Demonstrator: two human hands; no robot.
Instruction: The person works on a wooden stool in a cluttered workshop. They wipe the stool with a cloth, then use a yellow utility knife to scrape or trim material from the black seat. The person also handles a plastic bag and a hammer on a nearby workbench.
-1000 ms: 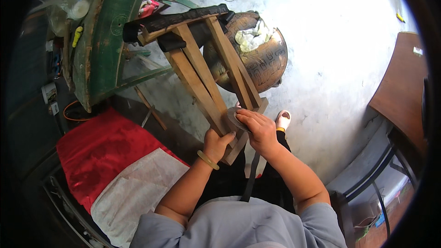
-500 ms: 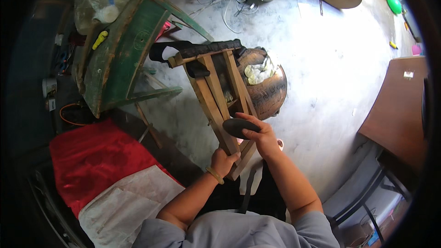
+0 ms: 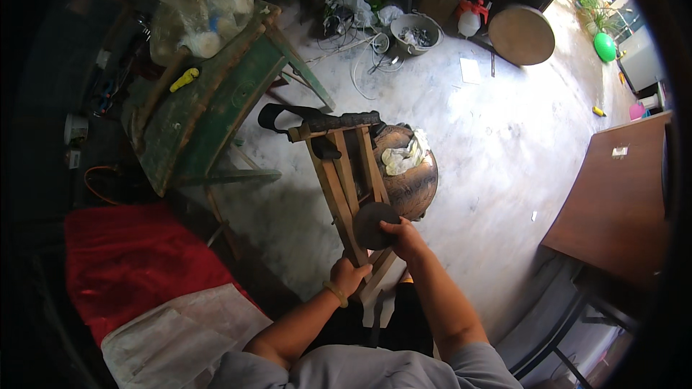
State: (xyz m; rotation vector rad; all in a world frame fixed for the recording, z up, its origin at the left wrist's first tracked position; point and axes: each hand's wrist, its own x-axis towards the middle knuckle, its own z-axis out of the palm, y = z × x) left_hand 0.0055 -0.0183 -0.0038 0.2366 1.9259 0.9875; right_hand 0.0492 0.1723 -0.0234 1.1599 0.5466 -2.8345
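A folding wooden frame, with black strap material at its far end, leans away from me. My left hand is closed round its near end, and a pale bangle sits on that wrist. My right hand grips a dark grey disc over the frame’s lower bars, thumb on its face; whether the disc touches the wood I cannot tell. Behind the frame is a round, patterned bronze-coloured object with a crumpled white cloth on it.
A worn green wooden piece with a plastic bag stands left, above red cloth. A brown desk and dark chair frame are right. A grey basin, cables and a round board lie toward the back.
The view has tilted toward the far room. The disc in my right hand has turned, its broad face now showing more fully. My left hand keeps its hold on the frame.
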